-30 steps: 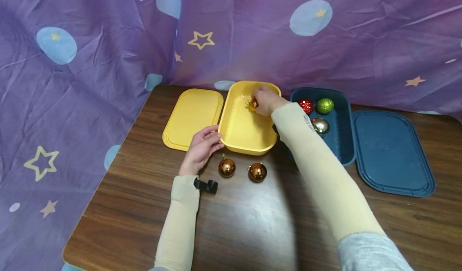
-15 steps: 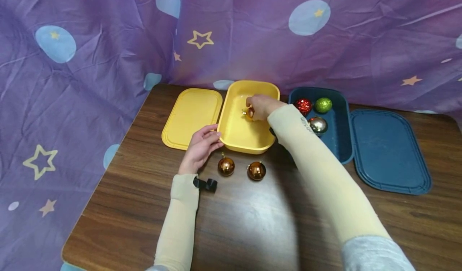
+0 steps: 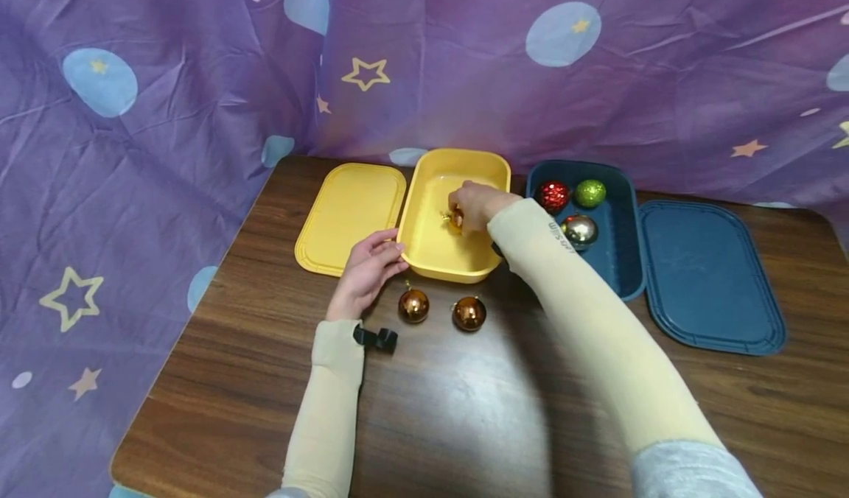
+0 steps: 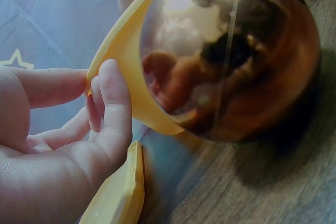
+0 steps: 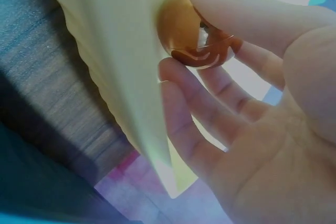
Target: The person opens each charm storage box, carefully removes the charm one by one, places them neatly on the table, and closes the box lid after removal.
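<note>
Inside the yellow box (image 3: pixel 424 251), my right hand (image 3: pixel 476 205) grips a shiny copper Christmas ball (image 3: pixel 455 219) with a gold cap. The right wrist view shows the thumb on one side of the held copper Christmas ball (image 5: pixel 181 22) and the fingers round the other. My left hand (image 3: pixel 365 271) pinches the box's near left rim between thumb and fingers; the left wrist view shows this hand (image 4: pixel 79 129) close up. Two more copper Christmas balls, a left one (image 3: pixel 414 306) and a right one (image 3: pixel 469 314), lie on the table before the box.
A yellow lid (image 3: pixel 351 218) lies left of the box. On its right stands a dark blue box (image 3: pixel 633 240) holding a red ball (image 3: pixel 552 197), a green ball (image 3: pixel 590 193) and a silver ball (image 3: pixel 580 230). A blue lid (image 3: pixel 713 277) lies farther right on the wooden table (image 3: pixel 252 380).
My right hand has moved toward me and slightly left within the yellow box, carrying the copper Christmas ball. My left hand keeps its place at the rim.
</note>
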Demonstrator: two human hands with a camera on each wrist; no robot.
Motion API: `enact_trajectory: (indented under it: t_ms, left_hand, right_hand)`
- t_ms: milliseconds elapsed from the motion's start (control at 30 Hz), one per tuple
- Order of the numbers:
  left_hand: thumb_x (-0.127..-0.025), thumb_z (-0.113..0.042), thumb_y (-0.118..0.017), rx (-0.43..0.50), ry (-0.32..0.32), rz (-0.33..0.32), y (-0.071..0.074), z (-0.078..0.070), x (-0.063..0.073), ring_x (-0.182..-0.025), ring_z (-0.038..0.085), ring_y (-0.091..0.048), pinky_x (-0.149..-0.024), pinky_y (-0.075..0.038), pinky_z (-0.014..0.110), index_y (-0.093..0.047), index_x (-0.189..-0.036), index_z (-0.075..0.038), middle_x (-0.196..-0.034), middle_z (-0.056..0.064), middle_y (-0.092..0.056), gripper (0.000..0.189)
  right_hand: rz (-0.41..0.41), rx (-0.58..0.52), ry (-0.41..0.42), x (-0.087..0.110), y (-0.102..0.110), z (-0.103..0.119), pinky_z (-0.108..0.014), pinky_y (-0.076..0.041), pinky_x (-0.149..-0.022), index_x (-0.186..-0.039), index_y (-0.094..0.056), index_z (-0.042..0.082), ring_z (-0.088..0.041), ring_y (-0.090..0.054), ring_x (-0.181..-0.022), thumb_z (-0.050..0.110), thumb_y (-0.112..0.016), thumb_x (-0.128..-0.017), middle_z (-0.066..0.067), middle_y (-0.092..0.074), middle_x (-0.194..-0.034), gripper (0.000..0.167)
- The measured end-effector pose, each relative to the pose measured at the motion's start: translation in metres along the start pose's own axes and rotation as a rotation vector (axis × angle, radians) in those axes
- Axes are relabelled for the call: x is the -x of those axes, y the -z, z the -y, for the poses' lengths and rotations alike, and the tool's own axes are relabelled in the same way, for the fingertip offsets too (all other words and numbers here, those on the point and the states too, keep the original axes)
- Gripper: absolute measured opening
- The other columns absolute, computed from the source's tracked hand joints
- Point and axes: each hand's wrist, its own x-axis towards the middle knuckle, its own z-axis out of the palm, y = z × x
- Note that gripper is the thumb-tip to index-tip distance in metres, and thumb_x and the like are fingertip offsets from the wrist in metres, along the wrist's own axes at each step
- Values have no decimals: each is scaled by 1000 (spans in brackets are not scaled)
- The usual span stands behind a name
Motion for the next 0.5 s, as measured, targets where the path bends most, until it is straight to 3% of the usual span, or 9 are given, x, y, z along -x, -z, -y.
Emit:
enact_trajectory:
  t_ms: [333, 500]
  left_hand:
    - [-95, 3, -52, 4, -4, 11, -1, 1, 1, -74, 10, -60, -73, -57, 20, -41, -139, 4, -92, 3, -54, 45]
    - [-95, 3, -52, 6, -9, 12, -1, 0, 2, -75, 10, -59, -72, -57, 20, -41, -140, 4, -92, 3, -54, 45]
  right_hand:
    - [-1, -19, 7, 4, -4, 1, -36, -48, -88, -125, -56, 8, -26, -52, -100, 6, -73, -78, -17, -49, -121, 51]
    - [-28, -16, 48, 6, -5, 0, -37, -48, -88, -117, -58, 8, -25, -52, -96, 5, -72, -77, -15, -53, -113, 42]
